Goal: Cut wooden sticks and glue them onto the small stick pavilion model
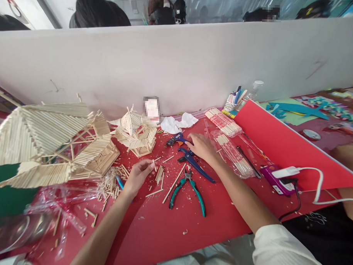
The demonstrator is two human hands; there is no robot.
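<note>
The red worktop (pixel 155 234) over there is strewn with pale wood crumbs (pixel 185 232) and stick offcuts (pixel 160 174). Green-handled cutting pliers (pixel 198 193) lie splayed mid-way, with blue shears (pixel 197 168) just beyond. A small stick-built pagoda (pixel 141 141) stands farther back, crumpled white tissues (pixel 170 125) near it; stick packets (pixel 223 122) and a purple power strip (pixel 270 174) lie rightward.

In my left hand (pixel 140 175), the stick (pixel 154 165) is bare, matt wood, like the ribbed roof (pixel 53 130) of the large model. The pliers (pixel 188 175) pair smooth, plastic-looking grips (pixel 199 196) with metal; the wrappers (pixel 61 198) are glossy, crinkled plastic, my sleeve (pixel 285 244) matt cloth.
</note>
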